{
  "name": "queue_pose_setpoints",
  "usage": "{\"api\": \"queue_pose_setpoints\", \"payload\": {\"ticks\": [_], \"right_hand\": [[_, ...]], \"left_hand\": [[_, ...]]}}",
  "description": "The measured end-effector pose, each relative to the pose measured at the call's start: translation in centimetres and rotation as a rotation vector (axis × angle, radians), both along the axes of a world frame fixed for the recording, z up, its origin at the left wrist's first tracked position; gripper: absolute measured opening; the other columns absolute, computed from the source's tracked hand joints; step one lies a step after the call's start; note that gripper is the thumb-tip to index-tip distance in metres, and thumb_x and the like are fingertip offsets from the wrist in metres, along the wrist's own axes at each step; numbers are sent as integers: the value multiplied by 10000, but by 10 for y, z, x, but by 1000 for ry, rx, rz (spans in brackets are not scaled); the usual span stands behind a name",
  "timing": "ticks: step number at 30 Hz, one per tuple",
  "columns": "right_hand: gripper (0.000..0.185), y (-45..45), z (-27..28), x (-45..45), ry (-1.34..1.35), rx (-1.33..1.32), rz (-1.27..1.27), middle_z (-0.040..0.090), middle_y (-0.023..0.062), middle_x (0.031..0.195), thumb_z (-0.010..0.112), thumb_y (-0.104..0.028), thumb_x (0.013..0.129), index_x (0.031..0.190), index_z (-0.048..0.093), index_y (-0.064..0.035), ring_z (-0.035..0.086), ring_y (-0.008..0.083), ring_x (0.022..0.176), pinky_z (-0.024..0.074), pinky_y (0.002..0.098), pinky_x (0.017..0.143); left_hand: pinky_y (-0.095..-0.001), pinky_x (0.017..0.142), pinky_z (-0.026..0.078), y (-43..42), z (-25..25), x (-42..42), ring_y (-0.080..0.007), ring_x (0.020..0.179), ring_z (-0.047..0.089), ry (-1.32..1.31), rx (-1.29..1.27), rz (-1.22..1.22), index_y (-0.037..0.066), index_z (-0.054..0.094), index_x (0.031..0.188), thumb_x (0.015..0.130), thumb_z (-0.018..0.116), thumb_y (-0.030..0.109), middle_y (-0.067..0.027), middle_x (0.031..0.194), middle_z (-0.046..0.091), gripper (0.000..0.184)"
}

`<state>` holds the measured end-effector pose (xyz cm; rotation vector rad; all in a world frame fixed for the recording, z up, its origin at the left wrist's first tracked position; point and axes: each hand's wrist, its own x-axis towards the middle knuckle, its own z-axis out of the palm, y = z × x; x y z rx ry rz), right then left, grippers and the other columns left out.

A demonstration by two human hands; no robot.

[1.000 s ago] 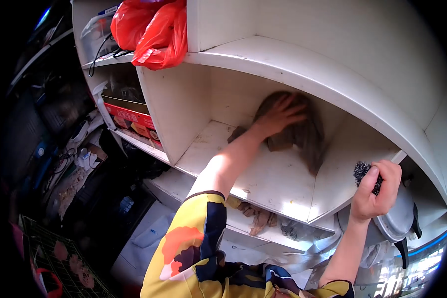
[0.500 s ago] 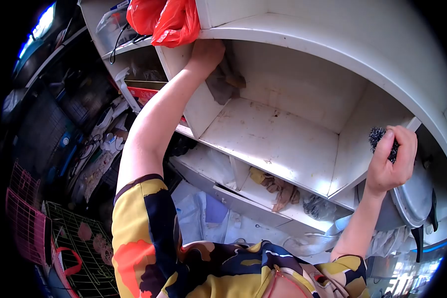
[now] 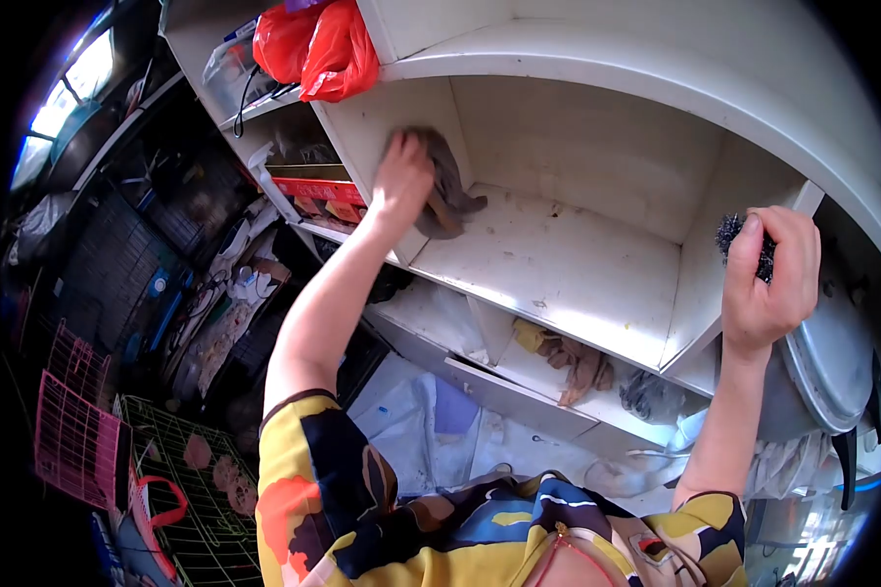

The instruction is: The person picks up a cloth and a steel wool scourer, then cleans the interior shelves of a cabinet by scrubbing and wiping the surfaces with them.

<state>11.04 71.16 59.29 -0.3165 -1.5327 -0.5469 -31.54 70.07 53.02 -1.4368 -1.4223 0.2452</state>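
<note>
Cloth (image 3: pixel 447 196) blurs beneath the left hand (image 3: pixel 403 178), finger spread unclear; the clenched right hand (image 3: pixel 778 279) partly hides a scrubber (image 3: pixel 730 235).

The left hand (image 3: pixel 404 178) and blurred cloth (image 3: pixel 446 196), earlier at the back wall (image 3: pixel 587 152), then high on the left wall (image 3: pixel 374 122), now seem lower there.

Red bag (image 3: pixel 339 57), pink wire panel (image 3: pixel 80 435)
</note>
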Motion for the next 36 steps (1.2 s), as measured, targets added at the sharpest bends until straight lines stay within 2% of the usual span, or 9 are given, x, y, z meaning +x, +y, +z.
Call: {"api": "queue_pose_setpoints", "payload": {"ticks": [3,6,10,14,18,26,29,32,36], "right_hand": [[91,0,-1,1,-22,11,-14,588,116,733,618,63,739,804,579,11,565,262,647,460,326,598],[88,1,-2,0,12,4,14,590,110,736,622,57,745,804,580,7,567,259,649,462,325,601],[86,0,-2,-1,34,-5,22,591,107,738,627,53,749,805,583,5,568,255,652,462,324,605],[81,-1,-1,-1,24,-11,42,584,103,735,626,52,753,798,582,1,563,251,654,459,322,602],[86,-3,1,-2,26,-13,19,575,101,728,623,55,744,788,578,-4,554,251,646,452,324,592],[89,-7,3,-4,49,-29,-16,567,101,727,610,57,725,770,563,-5,548,256,649,442,332,573],[98,-9,2,-5,64,-57,-20,564,94,729,615,46,723,776,564,-19,544,255,646,441,333,569],[99,-9,1,-4,67,-65,-46,557,90,724,617,42,723,773,563,-25,543,253,643,441,330,564],[105,-8,1,-4,52,-48,-67,553,89,720,618,40,715,770,564,-30,540,252,640,438,335,556]], "left_hand": [[-433,1029,329,-15,70,3,-298,1153,480,51,285,-4,15,659,931,744,560,141,-158,1190,579,247],[-430,1057,323,-36,75,3,-287,1192,453,74,328,24,27,622,1039,782,532,153,-125,1242,557,300],[-449,1092,273,-64,-11,16,-322,1249,405,-42,57,148,35,635,1064,787,584,267,-131,1260,547,365],[-424,1105,283,-86,-112,9,-291,1230,437,-122,-41,14,-8,643,1014,785,537,180,-131,1217,583,314],[-421,1110,273,-79,-74,14,-294,1231,433,-128,-133,25,-21,641,995,769,556,151,-133,1221,582,297],[-420,1063,332,-67,72,15,-324,1212,422,-87,457,50,10,588,1094,742,565,101,-155,1275,513,364],[-414,1056,339,-69,55,19,-314,1202,431,-43,403,47,-3,604,1067,751,561,117,-148,1264,528,340],[-415,1026,369,-65,-4,19,-310,1146,469,-85,252,65,-13,643,986,741,565,123,-145,1219,566,291],[-413,920,435,-53,-18,31,-330,1052,507,-457,389,-77,-38,615,934,694,598,62,-171,1157,590,261]]}}
